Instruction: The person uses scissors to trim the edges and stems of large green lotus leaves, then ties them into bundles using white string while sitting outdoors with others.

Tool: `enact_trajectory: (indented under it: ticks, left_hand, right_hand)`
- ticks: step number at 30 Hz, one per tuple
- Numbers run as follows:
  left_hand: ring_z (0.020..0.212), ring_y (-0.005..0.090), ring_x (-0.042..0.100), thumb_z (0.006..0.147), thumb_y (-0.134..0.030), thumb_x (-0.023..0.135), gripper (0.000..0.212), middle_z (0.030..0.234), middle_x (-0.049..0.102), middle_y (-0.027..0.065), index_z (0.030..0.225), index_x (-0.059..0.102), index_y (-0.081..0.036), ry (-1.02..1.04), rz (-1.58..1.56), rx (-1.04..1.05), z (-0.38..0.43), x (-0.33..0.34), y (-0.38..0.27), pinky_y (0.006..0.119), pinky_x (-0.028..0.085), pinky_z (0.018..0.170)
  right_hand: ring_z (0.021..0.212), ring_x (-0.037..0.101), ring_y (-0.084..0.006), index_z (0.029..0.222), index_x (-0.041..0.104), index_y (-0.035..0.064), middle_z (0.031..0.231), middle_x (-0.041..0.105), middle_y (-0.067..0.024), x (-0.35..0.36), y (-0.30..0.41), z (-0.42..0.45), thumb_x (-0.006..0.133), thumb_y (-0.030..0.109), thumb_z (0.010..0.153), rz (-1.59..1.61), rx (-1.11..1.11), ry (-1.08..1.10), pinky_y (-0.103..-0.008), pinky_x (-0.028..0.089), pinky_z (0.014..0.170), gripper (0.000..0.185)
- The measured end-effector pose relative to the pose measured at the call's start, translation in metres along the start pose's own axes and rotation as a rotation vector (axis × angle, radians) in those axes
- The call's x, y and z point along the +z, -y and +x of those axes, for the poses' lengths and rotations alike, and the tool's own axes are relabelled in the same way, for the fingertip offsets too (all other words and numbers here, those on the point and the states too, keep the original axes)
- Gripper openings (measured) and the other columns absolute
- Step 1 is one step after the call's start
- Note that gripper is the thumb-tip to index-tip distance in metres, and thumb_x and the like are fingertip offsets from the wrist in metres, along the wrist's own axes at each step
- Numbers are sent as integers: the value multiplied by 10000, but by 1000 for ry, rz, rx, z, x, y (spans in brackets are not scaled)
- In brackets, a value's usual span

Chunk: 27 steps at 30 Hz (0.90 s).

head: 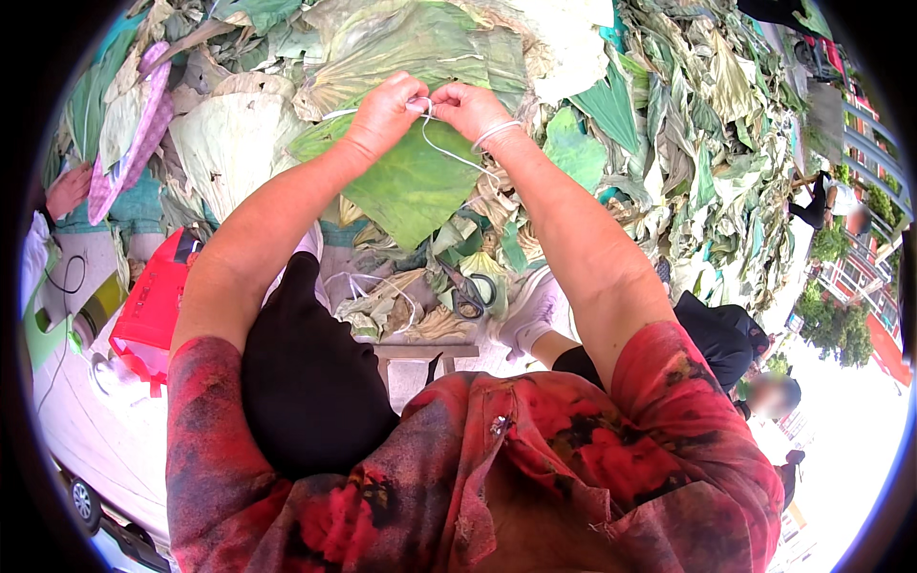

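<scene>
My left hand (390,107) and my right hand (469,111) meet over a bundle of large green leaves (415,179), which look like lotus leaves. Both pinch a thin white cord (448,152) between their fingertips. One stretch of the cord runs left across the leaves, and a loose end trails down to the right past my right wrist, which wears a pale bangle. The underside of the bundle is hidden. Black-handled scissors (469,294) lie below the leaves among dry scraps, near my shoe.
Heaped dry leaves (716,122) spread ahead and to the right. A red bag (154,308) stands at the left. Another person's hand (69,191) is beside a pink dotted cloth item (132,143) at far left. A small wooden stool (423,351) is below; other people are at right.
</scene>
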<state>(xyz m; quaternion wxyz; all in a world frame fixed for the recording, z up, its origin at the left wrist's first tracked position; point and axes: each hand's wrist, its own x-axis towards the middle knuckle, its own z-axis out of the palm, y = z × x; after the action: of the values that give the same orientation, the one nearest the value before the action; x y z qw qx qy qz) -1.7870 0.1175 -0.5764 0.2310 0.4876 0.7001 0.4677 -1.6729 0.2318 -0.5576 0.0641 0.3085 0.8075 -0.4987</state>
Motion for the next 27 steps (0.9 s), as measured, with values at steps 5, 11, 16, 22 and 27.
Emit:
enact_trajectory:
  ticks: [5,11,16,22,27]
  left_hand:
    - [703,253,523,693,-121,586,82,742,496,73,726,545,-58,12,126,123,-1,-10,0,326,443,604]
    - [718,234,527,681,-149,607,98,741,496,48,728,551,-83,36,481,152,-15,-31,6,330,447,591]
    - [764,237,523,652,-249,628,217,768,500,61,769,571,-75,63,395,203,-23,-51,8,337,449,639]
    - [781,239,536,728,-397,565,410,798,527,106,928,560,-40,-251,152,-271,-32,-106,39,316,435,701]
    - [927,244,525,722,-430,571,578,1067,520,164,1059,492,32,1,-6,-725,-27,-112,74,296,399,808]
  right_hand:
    - [724,567,-285,790,574,78,795,582,-122,-5,18,-9,529,202,736,-390,-55,-151,-370,448,648,143]
    - [763,554,-299,781,556,92,810,575,-135,-10,20,-24,496,217,747,-688,95,-264,-389,442,671,142]
    - [766,555,-294,789,565,89,811,575,-125,-17,19,-22,528,245,727,-697,67,-229,-387,443,666,172]
    - [722,552,-264,792,574,118,787,562,-75,-22,64,-26,594,205,685,-658,-336,-309,-383,451,644,140]
    - [878,490,-236,904,571,137,902,555,-41,22,70,16,592,175,679,-764,-547,-203,-340,393,757,229]
